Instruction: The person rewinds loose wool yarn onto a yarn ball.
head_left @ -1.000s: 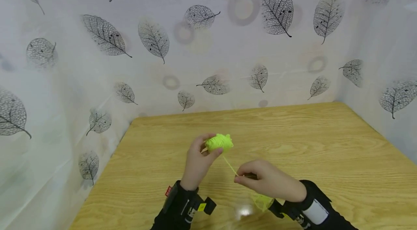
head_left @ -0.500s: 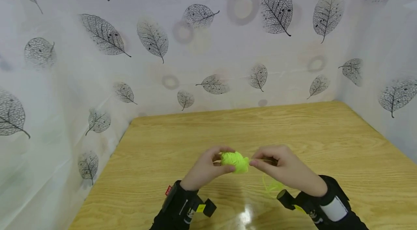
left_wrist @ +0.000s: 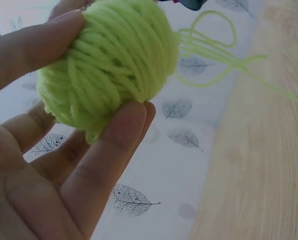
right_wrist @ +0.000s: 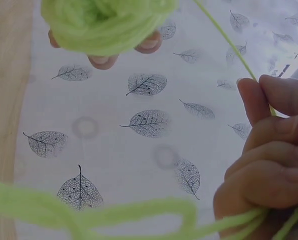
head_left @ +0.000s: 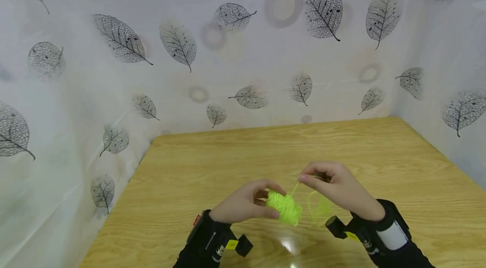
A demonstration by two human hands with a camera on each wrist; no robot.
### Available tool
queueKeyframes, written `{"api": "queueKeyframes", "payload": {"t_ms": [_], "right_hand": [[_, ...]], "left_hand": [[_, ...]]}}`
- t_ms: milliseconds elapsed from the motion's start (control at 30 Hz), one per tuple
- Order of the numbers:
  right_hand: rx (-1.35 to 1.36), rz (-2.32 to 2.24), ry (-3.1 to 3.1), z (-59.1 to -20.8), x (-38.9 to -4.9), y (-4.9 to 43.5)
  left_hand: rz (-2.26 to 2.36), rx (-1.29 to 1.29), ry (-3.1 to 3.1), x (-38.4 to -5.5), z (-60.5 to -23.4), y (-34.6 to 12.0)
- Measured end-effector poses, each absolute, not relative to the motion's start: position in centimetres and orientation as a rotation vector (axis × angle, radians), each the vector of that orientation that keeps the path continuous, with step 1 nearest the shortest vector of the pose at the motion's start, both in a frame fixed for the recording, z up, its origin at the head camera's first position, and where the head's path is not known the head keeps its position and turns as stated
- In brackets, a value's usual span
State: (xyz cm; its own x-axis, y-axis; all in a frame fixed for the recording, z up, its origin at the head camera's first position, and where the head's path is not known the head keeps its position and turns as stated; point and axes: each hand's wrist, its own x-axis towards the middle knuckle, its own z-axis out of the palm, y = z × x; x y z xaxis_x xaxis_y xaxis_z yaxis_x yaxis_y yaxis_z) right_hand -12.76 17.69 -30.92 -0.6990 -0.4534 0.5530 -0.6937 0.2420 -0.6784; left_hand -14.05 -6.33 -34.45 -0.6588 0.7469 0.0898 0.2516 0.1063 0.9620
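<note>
A neon yellow-green ball of yarn [head_left: 284,208] is held up over the table by my left hand [head_left: 248,202], fingers and thumb gripping its left end. The left wrist view shows the strands of the yarn ball [left_wrist: 113,55] wound closely side by side. Up and to the right, my right hand [head_left: 334,185] pinches a strand of yarn [right_wrist: 224,37] between thumb and forefinger. That strand runs taut from the ball. Loose yarn [head_left: 320,209] trails below the right hand, and in the right wrist view its loops pass under the curled fingers [right_wrist: 264,182].
A wood-grain table [head_left: 212,158] lies under both hands. Behind it and along its sides hangs a white curtain [head_left: 250,57] printed with dark leaves. Both wrists carry black straps with small cameras [head_left: 243,244].
My left hand has brought the yarn ball right and downward, tilting it. My right hand has moved up and right with the pinched strand, passing from below the ball to above it.
</note>
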Motion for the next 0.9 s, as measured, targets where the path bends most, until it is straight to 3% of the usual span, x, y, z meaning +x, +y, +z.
{"api": "queueKeyframes", "payload": {"t_ms": [400,900], "right_hand": [[1.025,1.56,-2.393,-31.3,-14.2,19.0],[1.141,1.61,-2.395,-33.2,-16.0,18.6]], "left_hand": [[1.569,1.035,1.744,-13.8,-33.8,-7.1],[2.114,1.102,1.23,-13.9,-33.3,-8.2]]}}
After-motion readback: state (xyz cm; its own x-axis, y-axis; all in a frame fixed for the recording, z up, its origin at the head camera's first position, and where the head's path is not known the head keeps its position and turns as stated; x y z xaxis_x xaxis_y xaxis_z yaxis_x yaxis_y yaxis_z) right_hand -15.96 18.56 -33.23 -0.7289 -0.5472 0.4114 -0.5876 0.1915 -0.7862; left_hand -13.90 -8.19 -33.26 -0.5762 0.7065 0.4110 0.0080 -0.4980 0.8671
